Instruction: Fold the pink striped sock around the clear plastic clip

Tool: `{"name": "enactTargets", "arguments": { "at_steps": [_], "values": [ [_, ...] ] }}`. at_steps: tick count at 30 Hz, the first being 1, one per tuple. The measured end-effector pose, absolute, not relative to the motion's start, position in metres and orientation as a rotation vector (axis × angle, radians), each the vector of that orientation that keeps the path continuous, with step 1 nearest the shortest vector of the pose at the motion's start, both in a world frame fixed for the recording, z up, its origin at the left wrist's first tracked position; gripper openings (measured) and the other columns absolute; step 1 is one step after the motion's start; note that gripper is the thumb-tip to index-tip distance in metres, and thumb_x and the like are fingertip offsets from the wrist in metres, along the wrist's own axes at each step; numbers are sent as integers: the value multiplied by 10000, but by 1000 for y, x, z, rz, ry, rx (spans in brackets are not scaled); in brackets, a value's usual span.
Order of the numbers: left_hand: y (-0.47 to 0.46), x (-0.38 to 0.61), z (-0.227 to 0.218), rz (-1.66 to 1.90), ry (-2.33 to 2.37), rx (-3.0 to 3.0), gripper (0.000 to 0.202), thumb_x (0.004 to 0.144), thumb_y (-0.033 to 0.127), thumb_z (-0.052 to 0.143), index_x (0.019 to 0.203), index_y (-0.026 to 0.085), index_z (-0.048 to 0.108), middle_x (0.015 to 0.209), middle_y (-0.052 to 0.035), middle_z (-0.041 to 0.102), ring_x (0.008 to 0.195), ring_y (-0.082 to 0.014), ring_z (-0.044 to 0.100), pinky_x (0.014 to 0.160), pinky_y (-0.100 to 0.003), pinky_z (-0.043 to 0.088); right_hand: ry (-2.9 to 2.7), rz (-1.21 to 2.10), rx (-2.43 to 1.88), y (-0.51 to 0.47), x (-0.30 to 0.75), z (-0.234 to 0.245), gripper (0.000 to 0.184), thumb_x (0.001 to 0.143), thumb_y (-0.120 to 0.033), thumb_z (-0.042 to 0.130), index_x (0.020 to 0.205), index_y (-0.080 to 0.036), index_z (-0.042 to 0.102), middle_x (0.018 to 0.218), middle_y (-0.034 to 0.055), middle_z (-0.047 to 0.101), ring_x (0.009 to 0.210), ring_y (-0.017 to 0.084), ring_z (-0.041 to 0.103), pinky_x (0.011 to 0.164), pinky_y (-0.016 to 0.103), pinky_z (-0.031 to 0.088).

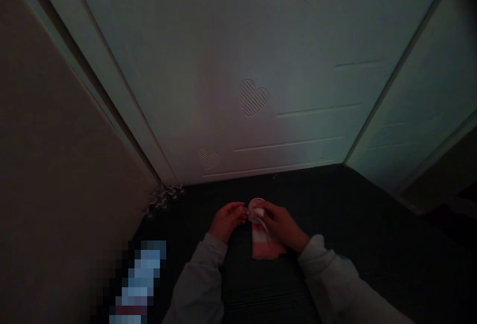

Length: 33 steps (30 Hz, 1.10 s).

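Observation:
The scene is dim. A small pink and white piece of cloth, like a sock point(264, 244), lies on a dark striped surface point(335, 214). My right hand point(283, 227) pinches its upper end, where the cloth looks rolled or bunched. Close on the left, my left hand point(226, 219) has its fingers closed at the same end of the cloth. Both wrists wear light grey sleeves.
A white panel with embossed hearts point(254, 96) rises just behind the hands. A beige wall point(55, 165) stands on the left. Small shiny beads point(164, 197) lie in the left corner. A blurred blue and white object point(137, 284) sits at the lower left.

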<state>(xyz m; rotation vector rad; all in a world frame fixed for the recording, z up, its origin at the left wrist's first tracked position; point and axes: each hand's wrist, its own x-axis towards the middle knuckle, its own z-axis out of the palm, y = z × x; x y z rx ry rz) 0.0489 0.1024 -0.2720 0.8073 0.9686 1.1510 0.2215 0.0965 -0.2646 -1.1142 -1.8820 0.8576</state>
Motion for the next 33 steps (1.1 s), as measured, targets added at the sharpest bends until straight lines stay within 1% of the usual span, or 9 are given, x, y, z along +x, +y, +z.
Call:
{"name": "enactTargets", "arguments": {
  "at_steps": [4, 7, 15, 21, 26, 33],
  "values": [
    [102, 49, -271, 1152, 980, 795, 316, 567, 275, 739, 814, 112, 629, 751, -66, 655, 575, -101, 565, 564, -235, 426, -1869, 867, -1111, 96, 221, -265, 185, 810, -250, 448, 862, -178, 610, 846, 31, 660, 739, 157, 600, 682, 268, 454],
    [101, 50, -269, 1161, 977, 788, 305, 571, 265, 736, 815, 113, 634, 768, -70, 656, 591, -107, 566, 580, -247, 426, -1856, 876, -1123, 96, 221, -266, 174, 795, -244, 462, 855, -179, 612, 836, 34, 660, 740, 166, 601, 679, 276, 452],
    [100, 49, -268, 1175, 939, 777, 298, 557, 234, 743, 816, 127, 641, 843, -78, 652, 683, -136, 590, 623, -258, 436, -1818, 917, -1084, 96, 220, -263, 205, 758, -144, 449, 890, -190, 598, 900, 28, 642, 812, 162, 587, 742, 285, 440],
    [100, 50, -267, 1177, 927, 785, 277, 570, 198, 736, 822, 127, 646, 935, -93, 638, 762, -156, 594, 676, -276, 450, -1704, 1029, -1092, 99, 221, -269, 241, 717, -138, 490, 945, -176, 557, 927, 43, 629, 860, 174, 581, 755, 304, 448],
    [100, 50, -268, 1191, 901, 774, 266, 575, 179, 730, 823, 127, 646, 956, -100, 638, 814, -178, 594, 732, -305, 453, -1682, 1043, -1083, 101, 221, -276, 221, 729, -128, 451, 911, -186, 561, 904, 30, 627, 833, 169, 583, 743, 300, 450],
    [99, 49, -267, 1175, 851, 780, 269, 586, 169, 724, 838, 119, 643, 963, -107, 635, 870, -189, 589, 797, -321, 440, -1770, 991, -1078, 99, 223, -270, 253, 720, -97, 415, 878, -189, 589, 882, 24, 638, 791, 166, 583, 710, 282, 446]
  ]
}}
